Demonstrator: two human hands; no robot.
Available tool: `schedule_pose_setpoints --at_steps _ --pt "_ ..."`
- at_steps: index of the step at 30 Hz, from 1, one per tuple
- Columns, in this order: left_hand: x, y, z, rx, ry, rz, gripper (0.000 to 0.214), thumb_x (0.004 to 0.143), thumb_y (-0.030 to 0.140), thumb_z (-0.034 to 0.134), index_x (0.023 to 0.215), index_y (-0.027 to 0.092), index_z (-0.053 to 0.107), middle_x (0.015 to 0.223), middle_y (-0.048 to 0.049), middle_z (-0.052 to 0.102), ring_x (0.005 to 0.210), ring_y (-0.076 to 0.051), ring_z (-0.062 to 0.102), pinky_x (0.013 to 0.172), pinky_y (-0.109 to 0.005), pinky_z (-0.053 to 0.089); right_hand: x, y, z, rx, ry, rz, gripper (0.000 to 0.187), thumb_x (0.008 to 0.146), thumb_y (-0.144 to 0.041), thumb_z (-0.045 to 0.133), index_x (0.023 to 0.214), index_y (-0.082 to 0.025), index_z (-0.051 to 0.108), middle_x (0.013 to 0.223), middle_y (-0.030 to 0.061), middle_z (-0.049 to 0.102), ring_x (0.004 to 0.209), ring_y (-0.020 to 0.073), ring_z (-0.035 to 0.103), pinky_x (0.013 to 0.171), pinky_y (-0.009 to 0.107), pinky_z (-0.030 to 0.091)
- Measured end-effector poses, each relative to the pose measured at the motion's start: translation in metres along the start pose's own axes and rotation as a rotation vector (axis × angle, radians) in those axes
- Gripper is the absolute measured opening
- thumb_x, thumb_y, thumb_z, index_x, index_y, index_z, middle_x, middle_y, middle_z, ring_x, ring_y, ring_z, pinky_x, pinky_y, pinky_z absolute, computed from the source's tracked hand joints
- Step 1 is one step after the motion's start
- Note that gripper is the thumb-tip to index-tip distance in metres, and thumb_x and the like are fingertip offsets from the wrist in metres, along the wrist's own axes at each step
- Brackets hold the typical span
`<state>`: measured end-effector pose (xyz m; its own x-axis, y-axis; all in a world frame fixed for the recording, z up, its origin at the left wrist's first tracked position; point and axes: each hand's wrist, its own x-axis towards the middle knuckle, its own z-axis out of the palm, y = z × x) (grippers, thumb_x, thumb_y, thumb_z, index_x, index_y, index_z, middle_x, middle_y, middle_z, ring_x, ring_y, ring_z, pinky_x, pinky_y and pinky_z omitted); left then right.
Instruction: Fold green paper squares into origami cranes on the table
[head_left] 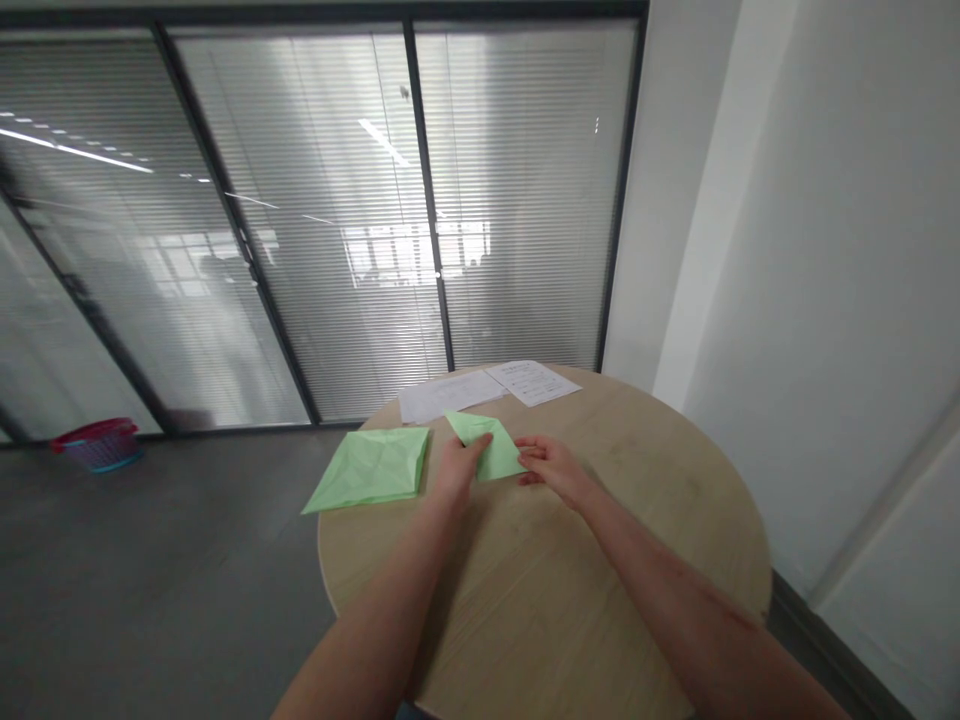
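Note:
A small folded piece of light green paper (487, 444) lies on the round wooden table (600, 560), held from both sides. My left hand (457, 465) pinches its left edge, thumb on top. My right hand (551, 467) grips its right edge with curled fingers. A larger square sheet of green paper (371, 468), creased, lies flat just left of my left hand and overhangs the table's left edge.
Two white printed sheets (487, 388) lie at the table's far edge. Glass partitions with blinds stand behind the table. A white wall runs along the right. A red and blue basket (99, 443) sits on the grey floor at far left.

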<state>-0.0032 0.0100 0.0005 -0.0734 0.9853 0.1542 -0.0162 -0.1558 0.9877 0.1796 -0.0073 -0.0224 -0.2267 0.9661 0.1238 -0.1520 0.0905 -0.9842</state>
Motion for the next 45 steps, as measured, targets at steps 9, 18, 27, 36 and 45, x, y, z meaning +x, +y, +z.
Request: schedule_pose_setpoints --at_steps 9,18,27,36,45 --pt "0.007 -0.003 -0.008 0.057 0.019 0.003 0.028 0.071 0.038 0.072 0.090 0.017 0.071 0.095 -0.0100 0.075 0.085 -0.027 0.070 0.070 -0.033 0.053 0.001 -0.003 -0.007 0.002 0.080 0.120 0.030 0.072 -0.016 0.065 0.103 -0.017 0.066 0.099 0.0081 0.072 0.080 0.0147 0.069 0.071 0.027 0.056" --pt "-0.006 0.007 0.000 0.334 -0.161 0.067 0.025 0.073 0.029 0.073 0.092 0.013 0.073 0.095 -0.0101 0.075 0.085 -0.026 0.069 0.074 -0.032 0.053 0.000 -0.004 0.000 0.013 0.085 0.035 0.037 0.070 -0.049 0.073 0.085 -0.015 0.066 0.080 0.0062 0.069 0.069 0.0153 0.063 0.064 0.027 0.051" --pt "-0.013 0.007 0.008 0.303 -0.249 0.032 0.025 0.077 0.032 0.070 0.091 0.012 0.074 0.096 -0.0105 0.075 0.085 -0.027 0.069 0.071 -0.031 0.053 0.002 -0.001 -0.002 -0.118 0.157 -0.053 0.025 0.073 -0.042 0.065 0.077 -0.018 0.061 0.063 -0.0022 0.057 0.059 0.0120 0.053 0.055 0.023 0.042" --pt "-0.013 0.004 0.007 0.189 -0.234 -0.014 0.026 0.074 0.035 0.072 0.088 0.013 0.074 0.090 -0.0095 0.076 0.081 -0.026 0.069 0.068 -0.031 0.054 0.000 -0.004 0.001 -0.149 0.134 -0.056 0.029 0.074 -0.046 0.063 0.079 -0.018 0.061 0.068 -0.0002 0.059 0.062 0.0132 0.055 0.055 0.024 0.044" --pt "-0.015 0.005 0.009 0.150 -0.198 -0.067 0.035 0.081 0.048 0.063 0.079 0.014 0.070 0.078 -0.0097 0.073 0.067 -0.022 0.066 0.060 -0.030 0.050 0.000 -0.001 0.002 -0.138 0.086 -0.040 0.027 0.075 -0.044 0.064 0.077 -0.018 0.057 0.069 0.0001 0.059 0.062 0.0145 0.058 0.053 0.025 0.046"
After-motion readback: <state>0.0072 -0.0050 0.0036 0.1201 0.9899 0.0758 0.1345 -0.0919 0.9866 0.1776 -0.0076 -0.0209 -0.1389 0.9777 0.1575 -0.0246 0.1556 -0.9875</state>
